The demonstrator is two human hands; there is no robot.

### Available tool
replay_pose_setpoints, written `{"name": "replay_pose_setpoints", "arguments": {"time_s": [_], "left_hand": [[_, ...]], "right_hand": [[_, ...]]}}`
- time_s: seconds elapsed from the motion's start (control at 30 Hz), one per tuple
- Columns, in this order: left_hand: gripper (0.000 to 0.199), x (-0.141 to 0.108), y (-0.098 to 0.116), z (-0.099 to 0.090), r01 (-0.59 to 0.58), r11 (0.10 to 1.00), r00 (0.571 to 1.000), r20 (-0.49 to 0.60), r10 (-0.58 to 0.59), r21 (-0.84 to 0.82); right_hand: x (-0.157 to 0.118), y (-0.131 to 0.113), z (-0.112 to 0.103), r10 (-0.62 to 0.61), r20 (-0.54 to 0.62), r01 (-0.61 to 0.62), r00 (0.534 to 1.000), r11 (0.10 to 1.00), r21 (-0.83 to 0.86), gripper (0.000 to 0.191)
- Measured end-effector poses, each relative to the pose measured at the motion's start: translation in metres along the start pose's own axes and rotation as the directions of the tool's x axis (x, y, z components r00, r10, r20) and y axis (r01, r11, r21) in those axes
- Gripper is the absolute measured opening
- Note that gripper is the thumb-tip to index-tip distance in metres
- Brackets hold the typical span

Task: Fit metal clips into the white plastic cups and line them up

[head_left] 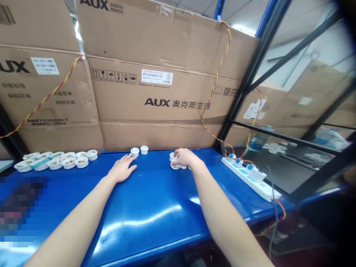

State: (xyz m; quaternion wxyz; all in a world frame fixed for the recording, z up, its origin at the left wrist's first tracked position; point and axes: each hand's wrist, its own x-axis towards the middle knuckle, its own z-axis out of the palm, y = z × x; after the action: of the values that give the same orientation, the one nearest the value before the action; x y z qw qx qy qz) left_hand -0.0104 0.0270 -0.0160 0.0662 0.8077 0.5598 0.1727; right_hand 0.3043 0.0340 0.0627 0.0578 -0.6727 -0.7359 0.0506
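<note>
My left hand (122,168) lies on the blue tabletop (150,207) with its fingers stretched out. Its fingertips reach the side of a small round white cup (135,151), which has something in it that is too small to name. A second small white cup (144,150) stands just to the right of that one. Farther right, my right hand (185,157) bends down over a small cluster of similar cups, its thumb and fingers closed about a white cup (175,165) at the near left. The hand partly hides the other cups in the cluster.
Several white cups with brownish contents (69,163) stand in two rows at the left, with a teal stick-like tool (44,162) across them. A white power strip (250,178) with cords lies at the right. Large cardboard boxes (167,122) wall the back; a black rack post (247,81) rises at right.
</note>
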Motion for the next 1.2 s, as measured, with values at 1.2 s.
{"name": "replay_pose_setpoints", "arguments": {"time_s": [1.2], "left_hand": [[0.025,-0.010,0.021,-0.006,-0.103,0.976,0.983,-0.168,0.071,-0.191]], "right_hand": [[0.021,-0.052,0.062,-0.464,-0.295,0.525,0.835,0.833,0.177,0.070]]}}
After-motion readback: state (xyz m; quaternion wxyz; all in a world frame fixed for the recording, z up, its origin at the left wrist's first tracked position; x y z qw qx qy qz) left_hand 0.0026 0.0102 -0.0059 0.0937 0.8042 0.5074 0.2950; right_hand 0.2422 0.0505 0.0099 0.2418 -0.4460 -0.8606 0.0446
